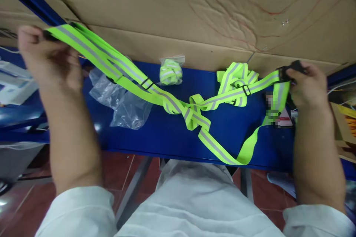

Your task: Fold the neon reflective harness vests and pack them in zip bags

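A neon-green reflective strap (214, 147) with a grey stripe stretches between my two hands above the blue table, its middle tangled in loose loops. At the upper left, my left hand (50, 53) is closed around one end, near a black fitting. My right hand (308, 83) grips a black buckle (287, 72) at the other end, and a length of strap hangs below it. Black sliders (147, 83) sit along the webbing. Behind it lies another bunched green strap (239, 72). A clear bag (171, 72) with a folded strap inside rests at the back of the table.
Crumpled clear plastic bags (122, 103) lie on the blue table (172, 137), left of centre. A cardboard panel (155, 3) with red lines rises behind. White boxes (16, 81) are at the left, and a cardboard box (343, 126) with orange contents stands at the right.
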Motion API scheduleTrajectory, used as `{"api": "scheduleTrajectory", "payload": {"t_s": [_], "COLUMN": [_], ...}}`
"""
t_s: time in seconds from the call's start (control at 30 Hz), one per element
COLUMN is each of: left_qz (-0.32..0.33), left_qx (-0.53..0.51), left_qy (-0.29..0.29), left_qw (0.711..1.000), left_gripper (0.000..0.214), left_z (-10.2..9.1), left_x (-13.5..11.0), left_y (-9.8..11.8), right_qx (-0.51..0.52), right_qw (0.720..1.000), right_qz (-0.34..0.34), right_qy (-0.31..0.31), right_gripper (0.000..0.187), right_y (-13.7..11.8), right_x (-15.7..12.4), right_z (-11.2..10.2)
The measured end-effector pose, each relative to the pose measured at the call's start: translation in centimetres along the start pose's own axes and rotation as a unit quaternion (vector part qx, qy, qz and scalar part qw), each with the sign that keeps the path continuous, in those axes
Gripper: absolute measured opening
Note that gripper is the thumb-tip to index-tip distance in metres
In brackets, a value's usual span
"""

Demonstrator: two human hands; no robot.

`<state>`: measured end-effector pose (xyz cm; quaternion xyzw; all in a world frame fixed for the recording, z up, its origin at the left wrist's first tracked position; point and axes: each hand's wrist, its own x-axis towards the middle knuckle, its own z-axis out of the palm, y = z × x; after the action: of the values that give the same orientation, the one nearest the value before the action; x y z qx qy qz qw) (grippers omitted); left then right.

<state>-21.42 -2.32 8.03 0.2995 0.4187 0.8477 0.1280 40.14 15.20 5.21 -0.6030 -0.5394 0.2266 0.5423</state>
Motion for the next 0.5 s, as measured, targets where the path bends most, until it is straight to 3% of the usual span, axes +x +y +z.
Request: {"api": "scheduleTrajectory", "payload": {"t_s": [0.1, 0.2, 0.27, 0.33, 0.43, 0.5], "left_qz": [-0.031, -0.025, -0.022, -0.023, -0.01, -0.011], "left_qx": [-0.036, -0.015, 0.001, 0.008, 0.014, 0.048], "left_qy": [-0.008, 0.023, 0.011, -0.027, -0.076, -0.096], "left_qw": [0.999, 0.999, 1.0, 0.999, 0.997, 0.994], "left_gripper": [0.046, 0.043, 0.041, 0.039, 0.036, 0.031], "left_z": [1.2, 1.1, 0.8, 0.7, 0.9, 0.8], "left_x": [-0.2, -0.6, -1.0, -1.4, -2.2, -2.6], "left_y": [-2.3, -4.3, -5.2, -5.5, -5.5, -5.5], "right_qx": [-0.094, -0.17, -0.241, -0.209, -0.164, -0.198], "right_qw": [0.994, 0.975, 0.928, 0.897, 0.828, 0.797], "right_qz": [-0.027, -0.109, -0.256, -0.352, -0.388, -0.382], "right_qy": [-0.049, -0.095, -0.12, -0.164, -0.37, -0.424], "right_gripper": [0.049, 0.07, 0.06, 0.039, 0.029, 0.037], "right_y": [0.9, 0.1, -1.8, -4.1, -6.6, -6.8], "right_x": [-1.2, -4.6, -7.9, -11.8, -17.5, -20.4], "right_z": [3.4, 4.5, 4.7, 5.3, 7.0, 8.4]}}
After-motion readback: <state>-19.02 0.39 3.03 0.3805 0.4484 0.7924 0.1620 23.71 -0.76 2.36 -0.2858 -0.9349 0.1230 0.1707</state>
